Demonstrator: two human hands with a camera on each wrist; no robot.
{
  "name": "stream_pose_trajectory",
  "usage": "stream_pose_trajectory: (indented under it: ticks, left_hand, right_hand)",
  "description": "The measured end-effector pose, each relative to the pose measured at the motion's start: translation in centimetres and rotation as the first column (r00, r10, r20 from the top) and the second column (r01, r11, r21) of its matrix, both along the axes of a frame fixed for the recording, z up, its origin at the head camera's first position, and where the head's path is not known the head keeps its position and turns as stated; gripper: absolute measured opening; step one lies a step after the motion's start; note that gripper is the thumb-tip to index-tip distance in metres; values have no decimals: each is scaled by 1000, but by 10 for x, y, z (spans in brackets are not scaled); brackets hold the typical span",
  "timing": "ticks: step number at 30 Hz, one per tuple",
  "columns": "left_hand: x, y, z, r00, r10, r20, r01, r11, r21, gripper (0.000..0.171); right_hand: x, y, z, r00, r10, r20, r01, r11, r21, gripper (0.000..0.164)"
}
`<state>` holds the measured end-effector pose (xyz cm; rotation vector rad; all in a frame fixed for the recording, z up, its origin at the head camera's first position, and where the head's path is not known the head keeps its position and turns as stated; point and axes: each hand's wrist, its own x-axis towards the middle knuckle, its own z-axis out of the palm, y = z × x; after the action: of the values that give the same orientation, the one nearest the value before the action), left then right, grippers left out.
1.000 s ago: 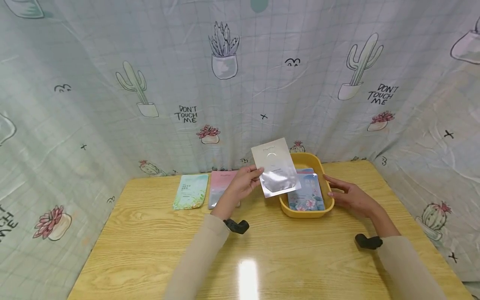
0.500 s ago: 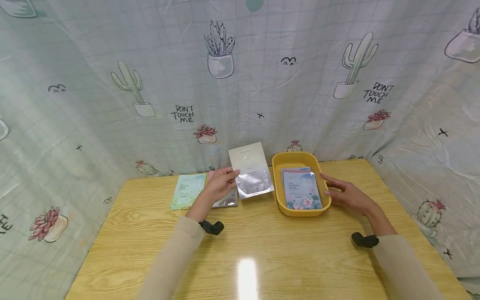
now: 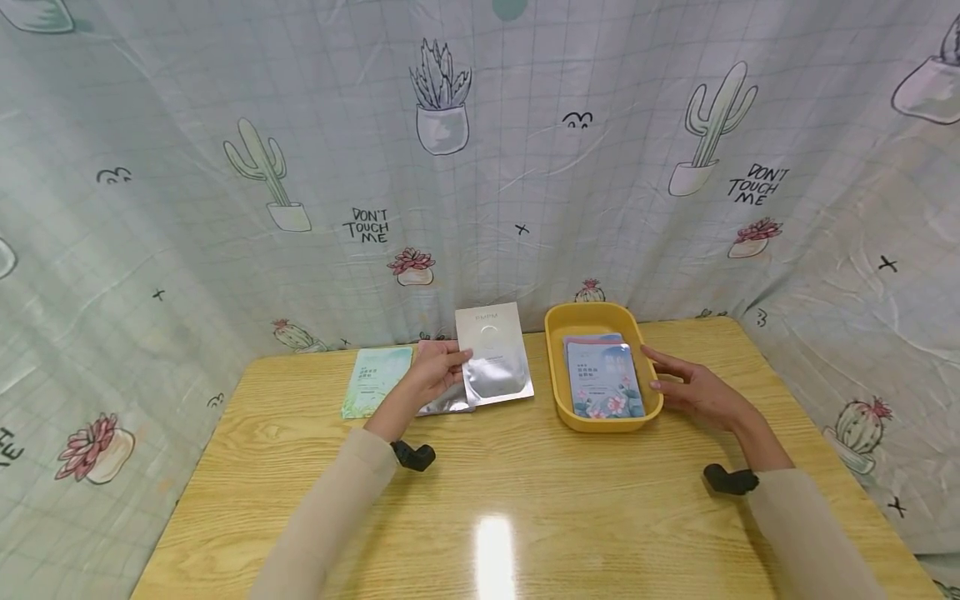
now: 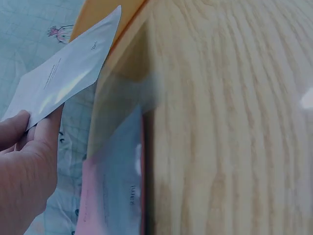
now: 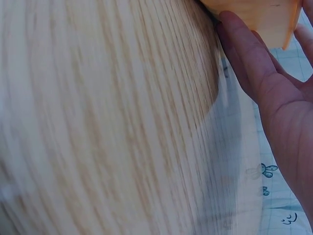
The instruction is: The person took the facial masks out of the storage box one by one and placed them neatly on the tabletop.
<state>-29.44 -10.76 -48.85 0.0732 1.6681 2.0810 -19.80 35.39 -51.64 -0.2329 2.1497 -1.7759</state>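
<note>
In the head view my left hand [image 3: 431, 374] pinches the left edge of a cream-and-silver sheet mask packet [image 3: 495, 367] between thumb and fingers. The left wrist view shows that packet [image 4: 66, 68] tilted, raised over the tabletop. Partly behind my left hand and forearm lies a pink-and-silver mask packet [image 3: 450, 402]; further left is a green one [image 3: 377, 375]. My right hand [image 3: 693, 390] touches the right side of a yellow basket [image 3: 561, 392], its fingers extended along the outer wall [image 5: 249, 17]. Inside the basket lie blue floral mask packets [image 3: 606, 383], stacked, with a pink edge between them.
The wooden table [image 3: 480, 492] reaches back to a patterned curtain [image 3: 510, 167], which hangs close behind the packets and the basket. A black wrist camera [image 3: 413, 456] sits on the left wrist, another black camera [image 3: 730, 480] on the right.
My left hand has carried the cream-and-silver mask packet leftward away from the basket, then lower, beside the pink packet. My right hand has stayed at the basket's side.
</note>
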Motion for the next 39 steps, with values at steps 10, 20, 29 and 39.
stream_pose_trajectory:
  ticks: [10,20,29,39]
  left_hand:
    - [3,17,-18,995,28,98,-18,994,-107,25]
    - [-1,27,-19,991,35,133,-15,989,-149,23]
    - [-2,28,-22,992,56,111,-32,979,-201,22]
    - [-8,33,-21,992,70,109,-42,969,-244,19]
  right_hand:
    - [-1,1,0,1000,2,5,-2,1000,8,71]
    - [-2,2,1,1000,1,3,-1,1000,17,71]
    - [-3,3,-1,1000,-19,10,18,999,51,72]
    - [-3,2,-3,1000,-8,14,7,999,32,71]
